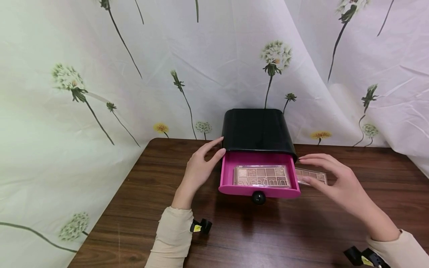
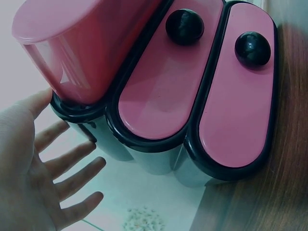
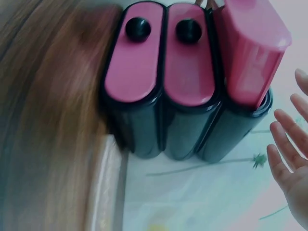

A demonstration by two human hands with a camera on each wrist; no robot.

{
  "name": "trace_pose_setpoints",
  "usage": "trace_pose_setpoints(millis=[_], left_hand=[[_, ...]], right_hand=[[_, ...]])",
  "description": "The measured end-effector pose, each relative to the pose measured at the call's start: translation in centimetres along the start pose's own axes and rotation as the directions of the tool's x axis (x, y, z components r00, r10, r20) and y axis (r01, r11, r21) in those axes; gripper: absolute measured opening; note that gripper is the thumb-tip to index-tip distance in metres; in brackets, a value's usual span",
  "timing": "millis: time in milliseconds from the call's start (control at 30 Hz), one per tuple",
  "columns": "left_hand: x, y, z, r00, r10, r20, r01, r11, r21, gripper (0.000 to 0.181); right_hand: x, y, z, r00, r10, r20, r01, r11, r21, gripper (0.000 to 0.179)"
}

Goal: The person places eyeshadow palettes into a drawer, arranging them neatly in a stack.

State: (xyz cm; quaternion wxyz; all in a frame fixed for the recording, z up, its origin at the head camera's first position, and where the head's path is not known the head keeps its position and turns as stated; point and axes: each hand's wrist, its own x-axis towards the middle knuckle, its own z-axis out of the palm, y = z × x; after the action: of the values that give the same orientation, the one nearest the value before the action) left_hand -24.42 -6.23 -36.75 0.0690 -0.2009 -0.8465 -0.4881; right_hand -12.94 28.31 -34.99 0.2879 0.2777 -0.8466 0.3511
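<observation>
A black three-tier drawer box (image 1: 258, 130) with pink fronts stands on the table, its top drawer (image 1: 228, 169) pulled out. In that drawer lies a clear-lidded eyeshadow palette (image 1: 261, 175). My left hand (image 1: 197, 165) is at the box's left side, thumb at the top tier's front edge, fingers spread in the left wrist view. My right hand (image 1: 338, 182) is held beside the box's right side, fingers relaxed and holding nothing; the right wrist view shows a gap between it and the drawer. A second palette (image 1: 311, 176) lies right of the box, partly hidden by the drawer and thumb.
The two lower drawers are pushed in; their round black knobs (image 2: 252, 49) stick out. The dark wooden table (image 1: 140, 208) extends to both sides. Close behind the box hangs a white cloth (image 1: 218, 56) printed with dandelions.
</observation>
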Motion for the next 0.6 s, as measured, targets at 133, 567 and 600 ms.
trace_pose_setpoints(millis=[133, 567, 600], left_hand=[[0.1, 0.0, 0.0, 1.000, 0.005, -0.001, -0.005, 1.000, 0.001, 0.049], [-0.1, 0.1, 0.0, 1.000, 0.003, -0.001, -0.003, 1.000, 0.000, 0.049], [0.0, 0.0, 0.0, 1.000, 0.003, -0.001, -0.003, 1.000, 0.000, 0.049]], right_hand=[[-0.9, 1.1, -0.6, 1.000, 0.018, -0.012, -0.019, 0.999, -0.026, 0.062], [-3.4, 4.1, -1.1, 0.978, 0.207, -0.017, -0.207, 0.978, -0.018, 0.050], [-3.5, 4.3, -1.1, 0.974, 0.225, -0.014, -0.225, 0.974, -0.021, 0.049]])
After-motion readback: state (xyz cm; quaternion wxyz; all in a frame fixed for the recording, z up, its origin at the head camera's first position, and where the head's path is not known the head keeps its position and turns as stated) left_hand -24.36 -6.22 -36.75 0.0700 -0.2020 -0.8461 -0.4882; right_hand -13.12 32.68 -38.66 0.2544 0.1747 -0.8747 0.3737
